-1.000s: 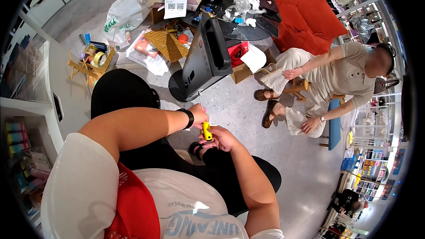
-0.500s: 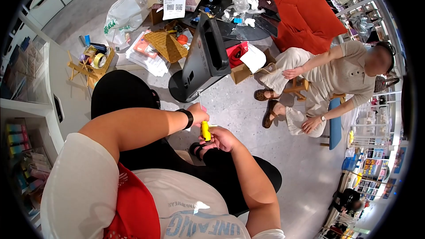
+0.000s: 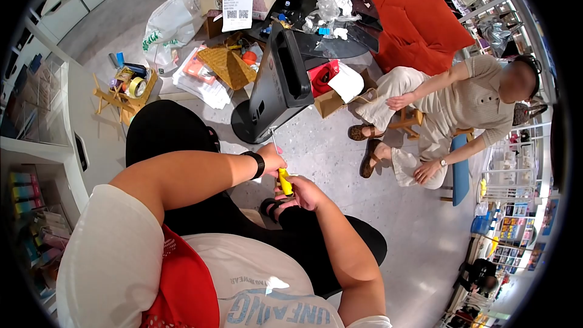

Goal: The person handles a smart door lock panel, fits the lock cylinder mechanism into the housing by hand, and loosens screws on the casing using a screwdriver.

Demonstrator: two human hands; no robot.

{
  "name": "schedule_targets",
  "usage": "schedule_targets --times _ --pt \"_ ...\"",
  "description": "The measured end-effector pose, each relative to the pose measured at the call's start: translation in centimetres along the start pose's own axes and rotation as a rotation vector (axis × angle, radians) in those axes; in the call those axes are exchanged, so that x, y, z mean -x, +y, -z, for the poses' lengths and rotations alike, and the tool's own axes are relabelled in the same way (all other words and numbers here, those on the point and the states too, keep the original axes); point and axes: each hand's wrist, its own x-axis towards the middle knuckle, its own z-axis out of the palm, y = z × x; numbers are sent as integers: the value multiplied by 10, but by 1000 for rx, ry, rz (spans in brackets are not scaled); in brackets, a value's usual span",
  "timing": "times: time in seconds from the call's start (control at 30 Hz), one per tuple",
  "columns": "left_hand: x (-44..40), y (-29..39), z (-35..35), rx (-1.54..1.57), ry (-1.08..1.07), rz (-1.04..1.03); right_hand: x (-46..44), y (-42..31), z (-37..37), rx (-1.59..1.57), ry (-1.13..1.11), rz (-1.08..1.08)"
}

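A screwdriver with a yellow handle (image 3: pixel 285 183) and thin metal shaft points up toward the tall black upright device (image 3: pixel 276 85), its tip at the device's lower side. My right hand (image 3: pixel 306 194) is closed around the handle's lower end. Higher up, my left hand (image 3: pixel 271 160), with a black band on its wrist, is closed at the shaft and upper end of the handle. Some fingers of both hands are hidden. The device stands tilted in view on a round black base (image 3: pixel 244 123), between my knees and the cluttered table.
Papers (image 3: pixel 203 82), a woven tray (image 3: pixel 228 68) and a white plastic bag (image 3: pixel 173 27) lie beyond my left knee. A small wooden rack (image 3: pixel 130 100) holds tape. At right, a seated person (image 3: pixel 449 106) rests both hands on their legs near an open cardboard box (image 3: pixel 331 102).
The yellow handle has tilted a little, its lower end shifting right, and my right hand's fingers have turned with it. My left hand stays nearly in place.
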Motion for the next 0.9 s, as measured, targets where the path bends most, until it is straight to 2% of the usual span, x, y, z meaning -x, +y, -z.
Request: schedule_targets --times 0.07,0.27,0.37,0.47,0.57,0.67,0.9 --pt "-3 -3 0 13 24 -17 0 -2 10 -50 -114 -8" --pt "13 17 6 -10 -79 176 -5 3 3 329 130 130" --pt "1 5 2 79 -52 39 -6 5 3 354 178 117" --pt "-8 -4 3 27 -23 22 3 -2 -5 41 77 85" --pt "-6 -3 2 96 -15 43 1 -3 1 2 4 84" --pt "5 10 2 75 -16 91 -7 5 10 123 -3 126" --pt "6 8 3 45 -37 74 -13 8 11 178 5 130"
